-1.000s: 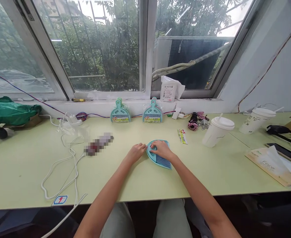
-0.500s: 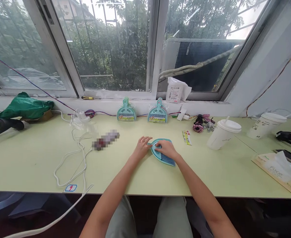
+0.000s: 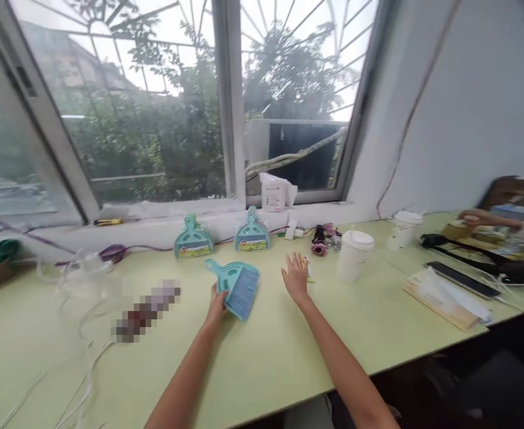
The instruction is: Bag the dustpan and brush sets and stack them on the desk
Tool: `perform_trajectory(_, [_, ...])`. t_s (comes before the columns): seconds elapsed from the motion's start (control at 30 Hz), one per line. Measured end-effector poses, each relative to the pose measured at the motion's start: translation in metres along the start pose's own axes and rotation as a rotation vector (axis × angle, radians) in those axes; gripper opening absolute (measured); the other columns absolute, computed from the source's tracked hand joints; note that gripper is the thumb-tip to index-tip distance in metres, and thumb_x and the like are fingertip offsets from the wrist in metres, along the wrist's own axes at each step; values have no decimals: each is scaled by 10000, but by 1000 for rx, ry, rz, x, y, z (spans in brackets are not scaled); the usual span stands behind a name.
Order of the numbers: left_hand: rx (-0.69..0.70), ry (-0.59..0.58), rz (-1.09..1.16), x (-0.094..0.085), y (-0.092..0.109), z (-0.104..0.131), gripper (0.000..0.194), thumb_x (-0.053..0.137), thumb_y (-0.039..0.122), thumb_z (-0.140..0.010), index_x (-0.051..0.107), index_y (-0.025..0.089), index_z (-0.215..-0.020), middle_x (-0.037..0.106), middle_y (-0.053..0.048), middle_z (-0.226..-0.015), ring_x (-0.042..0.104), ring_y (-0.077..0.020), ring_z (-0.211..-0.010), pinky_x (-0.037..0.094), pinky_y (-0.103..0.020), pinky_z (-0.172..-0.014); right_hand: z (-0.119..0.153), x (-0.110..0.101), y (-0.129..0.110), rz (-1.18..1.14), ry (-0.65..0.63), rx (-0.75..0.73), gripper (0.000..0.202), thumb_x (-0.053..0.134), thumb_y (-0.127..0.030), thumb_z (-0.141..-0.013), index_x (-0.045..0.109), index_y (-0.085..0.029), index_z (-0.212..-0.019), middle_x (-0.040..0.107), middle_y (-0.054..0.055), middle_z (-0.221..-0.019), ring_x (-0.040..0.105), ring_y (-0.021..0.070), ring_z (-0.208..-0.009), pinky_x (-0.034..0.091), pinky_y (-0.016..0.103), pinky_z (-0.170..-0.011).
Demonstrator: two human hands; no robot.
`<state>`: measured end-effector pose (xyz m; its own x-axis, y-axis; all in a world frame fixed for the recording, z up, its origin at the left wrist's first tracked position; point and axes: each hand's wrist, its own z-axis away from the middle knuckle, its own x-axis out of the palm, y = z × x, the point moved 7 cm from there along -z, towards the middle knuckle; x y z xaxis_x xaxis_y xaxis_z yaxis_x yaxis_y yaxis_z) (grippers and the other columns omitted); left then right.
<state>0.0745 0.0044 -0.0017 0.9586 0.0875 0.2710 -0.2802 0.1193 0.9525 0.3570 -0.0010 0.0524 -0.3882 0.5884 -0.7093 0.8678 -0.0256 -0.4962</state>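
Observation:
A teal dustpan (image 3: 226, 277) with a small blue-bristled brush (image 3: 244, 293) nested in it is tilted a little above the table. My left hand (image 3: 217, 302) grips the near left edge of the set, fingers wrapped at its rim. To the right, my right hand (image 3: 296, 277) is spread flat, palm down, over a small yellow-and-white label card (image 3: 307, 269) that it partly covers. Two similar sets in clear wrap, one on the left (image 3: 193, 238) and one on the right (image 3: 252, 231), stand against the wall below the window.
White lidded cups (image 3: 352, 256) (image 3: 404, 231), a tissue pack (image 3: 443, 298) and a dark phone (image 3: 461, 280) are on the right. Another person's hand (image 3: 489, 218) shows at far right. White cables and a blurred object (image 3: 146, 310) lie left.
The view has turned right. My right hand has left the brush and moved right onto the label card, its fingers spreading. My left hand now holds the set, which has turned and lifted.

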Motion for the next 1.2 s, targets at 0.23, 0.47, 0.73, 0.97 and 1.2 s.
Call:
perform_trajectory(0.23, [-37, 77, 100, -35, 6, -32, 219, 646, 109, -708, 563, 198, -890, 623, 17, -657, 597, -106, -516, 510, -212, -496, -1, 30, 54, 125, -439, 16, 440, 355, -74, -850, 596, -255, -1172, 364, 77, -1473, 199, 248, -1410, 2, 690, -1039])
perform_trajectory(0.47, [-30, 111, 246, -39, 7, -24, 227, 619, 78, -717, 554, 207, -891, 628, 23, -727, 600, -83, -564, 520, -190, -527, 28, 43, -15, 103, -357, -132, 347, 442, -146, -886, 574, -228, -1197, 323, 120, -1489, 195, 240, -1412, -20, 622, -1078])
perform_trajectory(0.73, [-31, 53, 161, -31, 8, -20, 253, 670, 125, -683, 553, 203, -893, 627, 4, -794, 611, -107, -633, 521, -232, -608, 25, 44, -4, -126, -546, -122, 446, 376, -218, -941, 397, -257, -1384, 466, 61, -1405, 446, 173, -1287, 278, 401, -1092])
perform_trajectory(0.97, [-83, 58, 117, -26, 3, -22, 272, 626, 39, -647, 543, 182, -862, 611, 8, -748, 593, -99, -591, 512, -223, -581, 15, 32, 13, -175, -610, -164, 400, 645, -238, -772, 622, -272, -1170, 422, 55, -1433, 294, 218, -1379, 78, 497, -1133])
perform_trajectory(1.2, [-48, 38, 54, -21, 7, -13, 318, 695, 122, -646, 568, 191, -929, 640, -13, -819, 613, -115, -633, 512, -235, -602, 16, 0, -15, -263, -171, 77, 275, 501, -436, -867, 690, -288, -1003, 658, 15, -1178, 595, 214, -1090, 428, 380, -944])
